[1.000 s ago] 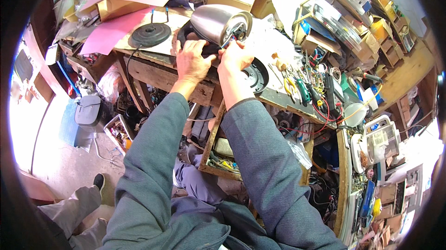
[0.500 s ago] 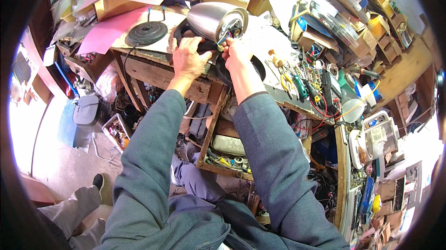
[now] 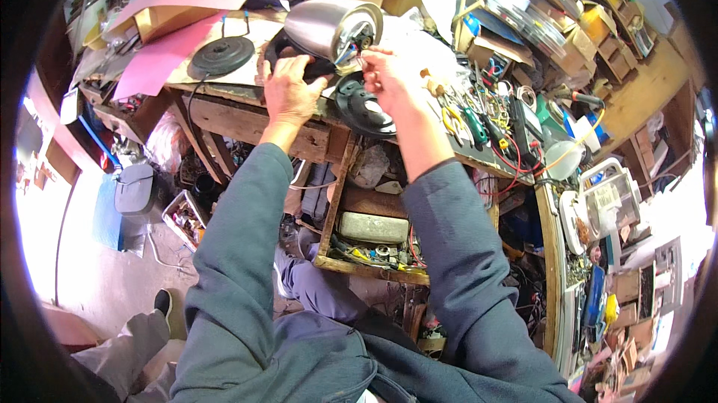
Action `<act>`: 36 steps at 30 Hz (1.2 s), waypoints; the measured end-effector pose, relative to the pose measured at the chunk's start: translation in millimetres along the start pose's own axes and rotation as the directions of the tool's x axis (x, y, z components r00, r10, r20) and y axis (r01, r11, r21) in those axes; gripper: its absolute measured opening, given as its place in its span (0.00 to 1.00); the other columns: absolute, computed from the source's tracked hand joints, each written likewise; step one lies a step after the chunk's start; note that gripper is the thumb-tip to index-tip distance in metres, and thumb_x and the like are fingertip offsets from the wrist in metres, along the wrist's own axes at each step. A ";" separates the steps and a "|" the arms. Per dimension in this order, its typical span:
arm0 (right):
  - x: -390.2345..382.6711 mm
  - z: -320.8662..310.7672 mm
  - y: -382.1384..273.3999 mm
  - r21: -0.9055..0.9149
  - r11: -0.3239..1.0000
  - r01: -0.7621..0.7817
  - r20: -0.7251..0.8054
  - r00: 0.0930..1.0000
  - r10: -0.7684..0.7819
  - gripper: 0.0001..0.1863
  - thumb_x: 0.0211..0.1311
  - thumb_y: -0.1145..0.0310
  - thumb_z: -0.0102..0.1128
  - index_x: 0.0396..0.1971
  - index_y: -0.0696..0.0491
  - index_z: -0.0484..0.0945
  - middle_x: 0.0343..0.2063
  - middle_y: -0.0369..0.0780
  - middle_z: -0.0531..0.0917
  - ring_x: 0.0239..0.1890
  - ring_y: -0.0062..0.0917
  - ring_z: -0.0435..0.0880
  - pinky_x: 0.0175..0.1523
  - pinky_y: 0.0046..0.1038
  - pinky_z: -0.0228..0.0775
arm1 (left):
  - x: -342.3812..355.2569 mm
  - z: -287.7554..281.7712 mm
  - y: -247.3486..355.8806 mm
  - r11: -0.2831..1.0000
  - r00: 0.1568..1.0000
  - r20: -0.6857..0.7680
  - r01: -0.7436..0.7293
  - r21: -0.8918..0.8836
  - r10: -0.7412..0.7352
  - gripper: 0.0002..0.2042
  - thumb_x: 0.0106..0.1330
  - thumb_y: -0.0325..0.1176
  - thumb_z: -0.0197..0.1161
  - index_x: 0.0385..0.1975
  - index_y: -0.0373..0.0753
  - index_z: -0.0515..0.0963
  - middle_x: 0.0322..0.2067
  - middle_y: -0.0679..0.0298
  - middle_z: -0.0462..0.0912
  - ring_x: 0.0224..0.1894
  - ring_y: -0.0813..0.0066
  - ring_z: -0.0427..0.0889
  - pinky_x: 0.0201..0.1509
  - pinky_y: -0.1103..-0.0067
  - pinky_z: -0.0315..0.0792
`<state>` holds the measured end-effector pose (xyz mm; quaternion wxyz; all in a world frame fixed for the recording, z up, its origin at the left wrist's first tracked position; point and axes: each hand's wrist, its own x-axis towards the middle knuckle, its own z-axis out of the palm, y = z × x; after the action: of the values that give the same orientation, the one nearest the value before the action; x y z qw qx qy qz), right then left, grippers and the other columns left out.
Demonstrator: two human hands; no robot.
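Note:
A brushed-steel electric kettle (image 3: 313, 27) lies on its side at the bench edge, its opened underside facing right with coloured wires (image 3: 350, 53) showing inside. My left hand (image 3: 293, 90) is closed on the kettle's black handle (image 3: 275, 50), steadying it from the near side. Just right of the exposed underside, my right hand (image 3: 390, 80) has its fingers pinched together; whatever they hold is too small to make out. Below that hand a black round base cover (image 3: 357, 107) rests at the bench edge, partly hidden by my wrist.
A black power base (image 3: 224, 55) with a cord sits left on the bench. Pliers (image 3: 454, 120), screwdrivers and a multimeter (image 3: 529, 133) lie to the right. An open drawer (image 3: 374, 228) of parts juts out below. Another person's legs (image 3: 127, 347) show at lower left.
My right hand has drawn back rightward from the kettle's underside, uncovering more of the black base cover. My left hand keeps its hold on the handle. The whole view has shifted slightly.

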<state>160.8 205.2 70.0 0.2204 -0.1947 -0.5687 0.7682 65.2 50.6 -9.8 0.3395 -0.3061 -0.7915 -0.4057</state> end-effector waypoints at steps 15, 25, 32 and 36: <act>-10.2 -131.7 -18.9 -0.919 -0.349 0.183 0.336 0.826 -0.452 0.12 0.61 0.71 0.60 0.42 0.58 0.84 0.40 0.54 0.86 0.45 0.49 0.87 0.50 0.44 0.79 | 3.0 0.4 3.4 1.000 1.000 0.007 0.002 -0.016 -0.002 0.22 0.55 0.46 0.78 0.45 0.41 0.85 0.44 0.63 0.87 0.55 0.64 0.81 0.76 0.58 0.56; -30.9 -62.8 -48.9 -0.898 -0.219 0.381 0.437 0.825 -0.358 0.09 0.61 0.67 0.62 0.32 0.57 0.84 0.30 0.49 0.86 0.34 0.40 0.87 0.42 0.38 0.77 | 0.3 6.2 -6.1 0.999 1.000 -0.021 -0.013 -0.037 0.012 0.21 0.53 0.44 0.77 0.45 0.42 0.84 0.46 0.64 0.87 0.57 0.64 0.80 0.76 0.50 0.55; -22.2 -23.1 -39.9 -0.813 -0.380 0.441 0.564 0.757 -0.330 0.12 0.62 0.65 0.63 0.33 0.59 0.83 0.33 0.51 0.86 0.38 0.46 0.88 0.46 0.43 0.78 | 0.6 6.2 -1.8 0.999 1.000 -0.018 0.001 -0.039 -0.002 0.21 0.53 0.44 0.77 0.44 0.42 0.84 0.46 0.65 0.87 0.57 0.64 0.80 0.77 0.50 0.54; -18.7 -17.4 -36.7 -0.803 -0.379 0.460 0.591 0.696 -0.408 0.10 0.58 0.67 0.66 0.30 0.60 0.83 0.30 0.52 0.86 0.36 0.45 0.88 0.44 0.44 0.79 | 0.2 6.6 -1.7 0.999 1.000 -0.020 0.004 -0.049 -0.005 0.21 0.53 0.44 0.77 0.44 0.43 0.84 0.45 0.65 0.87 0.56 0.64 0.80 0.77 0.50 0.54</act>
<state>190.2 217.9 101.3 0.2692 -0.0351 -0.9598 -0.0716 61.8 55.4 -13.3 0.3389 -0.3084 -0.7786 -0.4287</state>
